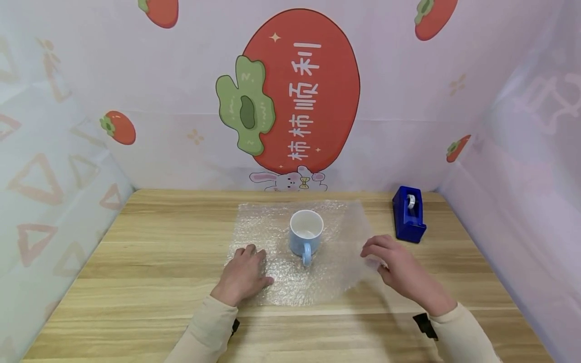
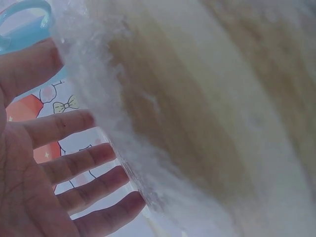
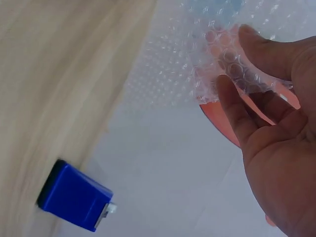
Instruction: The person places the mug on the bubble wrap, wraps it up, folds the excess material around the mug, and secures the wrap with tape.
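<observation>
A light blue mug (image 1: 305, 234) with a white inside stands upright on a sheet of bubble wrap (image 1: 286, 287), its handle toward the person. In the head view the left hand (image 1: 243, 273) rests on the sheet's left part. Its fingers are spread and fairly straight, with fingertips at the wrap in the left wrist view. On the other side, the right hand (image 1: 399, 269) holds the sheet's right edge, raised off the table. The right wrist view shows the thumb and curled fingers about the bubble wrap (image 3: 163, 74). Part of the blue mug handle (image 2: 24, 12) shows in the left wrist view.
A blue tape dispenser (image 1: 408, 217) stands at the back right of the wooden table (image 1: 150, 252), beyond the right hand. Printed cloth walls (image 1: 181, 91) rise behind the table and along both sides.
</observation>
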Demonstrator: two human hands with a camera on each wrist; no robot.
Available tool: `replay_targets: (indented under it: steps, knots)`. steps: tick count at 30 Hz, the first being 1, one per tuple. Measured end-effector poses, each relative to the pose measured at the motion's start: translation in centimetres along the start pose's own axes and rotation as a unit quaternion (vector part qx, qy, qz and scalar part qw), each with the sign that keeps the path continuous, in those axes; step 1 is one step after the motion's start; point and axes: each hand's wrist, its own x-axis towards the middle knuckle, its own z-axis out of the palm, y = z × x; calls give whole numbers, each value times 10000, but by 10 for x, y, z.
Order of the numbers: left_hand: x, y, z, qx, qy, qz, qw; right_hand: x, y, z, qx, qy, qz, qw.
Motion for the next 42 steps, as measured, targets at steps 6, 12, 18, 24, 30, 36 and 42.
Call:
replay_targets:
  steps: [6,12,18,24,30,36,42]
  knots:
    - [0,1,-1,11,-43,-85,10000,23,2,-5,205,208,-12,9996]
    - [1,2,0,-87,-62,-121,9999,48,0,-5,324,250,-145,9991]
    - [1,2,1,-64,-47,-119,9999,71,-3,-4,411,88,79,9991]
    - [1,2,0,-61,-7,-158,9999,91,-7,0,559,-132,299,9979]
    - [1,2,1,12,66,-116,9999,111,-7,5,770,-279,401,9958]
    - [1,4,0,13,48,-146,9999,125,-7,12,866,-167,171,9960]
    - [1,4,1,0,54,-171,9998,137,-6,21,813,-153,-44,9966]
